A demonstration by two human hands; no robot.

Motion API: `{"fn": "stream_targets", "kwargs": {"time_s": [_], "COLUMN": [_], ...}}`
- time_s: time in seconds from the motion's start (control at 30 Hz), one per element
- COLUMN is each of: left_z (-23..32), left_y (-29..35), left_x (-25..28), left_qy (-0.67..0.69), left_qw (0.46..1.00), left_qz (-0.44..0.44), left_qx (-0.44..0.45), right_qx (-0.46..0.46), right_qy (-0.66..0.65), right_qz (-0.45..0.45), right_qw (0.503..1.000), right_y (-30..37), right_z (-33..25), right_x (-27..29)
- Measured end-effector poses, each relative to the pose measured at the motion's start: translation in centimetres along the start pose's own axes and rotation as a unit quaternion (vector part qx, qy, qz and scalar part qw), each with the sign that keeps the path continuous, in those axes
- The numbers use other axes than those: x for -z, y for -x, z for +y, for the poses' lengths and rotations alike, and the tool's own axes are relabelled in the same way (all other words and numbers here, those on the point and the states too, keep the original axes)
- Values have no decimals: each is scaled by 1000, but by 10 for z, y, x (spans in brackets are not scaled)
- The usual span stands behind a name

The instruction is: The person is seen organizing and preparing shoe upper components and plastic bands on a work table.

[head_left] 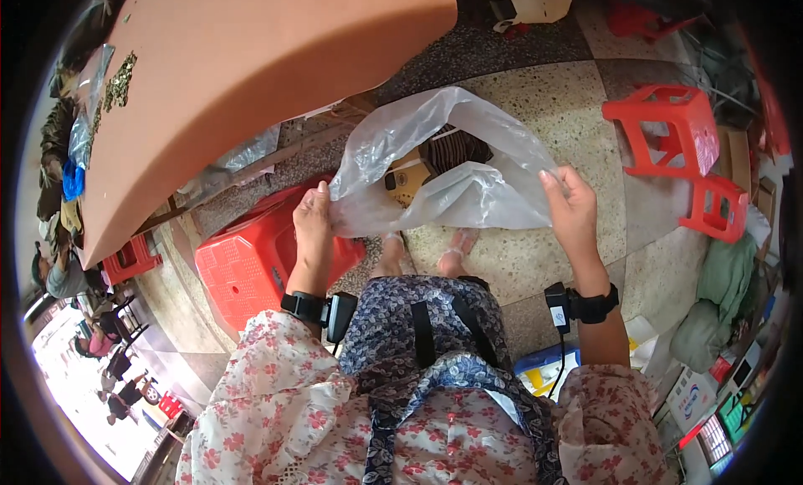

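A large clear plastic bag [372, 157] is spread wide between my two hands, above my feet. My left hand [313, 221] pinches its rim on the left side. At the opposite side of the rim, my right hand [574, 210] grips it between thumb and fingers. Through the bag's mouth a dark striped bundle [456, 153] shows, with a yellowish-tan flat piece [407, 177] beside it. Whether these lie inside the bag or on the floor beyond it, I cannot tell.
A big orange-brown tabletop [251, 58] fills the upper left. Near my left arm stands a red plastic stool [238, 272]. More red stools [669, 129] are at the right, by a green sack [723, 276] and boxes. People sit in the far left background.
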State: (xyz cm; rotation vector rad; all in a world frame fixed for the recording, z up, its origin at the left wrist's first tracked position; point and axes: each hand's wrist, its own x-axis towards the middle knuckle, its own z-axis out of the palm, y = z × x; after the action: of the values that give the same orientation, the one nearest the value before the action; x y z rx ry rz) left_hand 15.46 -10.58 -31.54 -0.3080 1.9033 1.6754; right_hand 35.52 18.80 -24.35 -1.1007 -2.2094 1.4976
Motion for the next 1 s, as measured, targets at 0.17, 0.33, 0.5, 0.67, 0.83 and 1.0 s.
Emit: {"fn": "stream_targets", "kwargs": {"time_s": [0.17, 0.33, 0.5, 0.67, 0.83, 1.0], "left_z": [17, -3, -20, -34, -45, -147], "left_y": [19, 16, 9, 12, 20, 7], "left_x": [-11, 7, 31, 42, 16, 38], "left_qy": [-47, -86, -258, -142, -78, -64], "left_qw": [998, 992, 964, 987, 990, 978], "left_qz": [-50, -88, -44, 41, 61, 196], "left_qx": [11, -18, -40, -61, -103, 16], "right_qx": [0, -32, -13, 174, 190, -65], "right_qy": [27, 28, 229, 381, 255, -104], "right_qz": [29, 32, -46, -49, -257, -239], "right_qw": [999, 999, 972, 907, 913, 963], "right_y": [-1, -24, -42, -54, -53, -39], "right_z": [14, 8, -17, -27, 10, -29], "right_x": [4, -1, -17, -32, -58, -70]}}
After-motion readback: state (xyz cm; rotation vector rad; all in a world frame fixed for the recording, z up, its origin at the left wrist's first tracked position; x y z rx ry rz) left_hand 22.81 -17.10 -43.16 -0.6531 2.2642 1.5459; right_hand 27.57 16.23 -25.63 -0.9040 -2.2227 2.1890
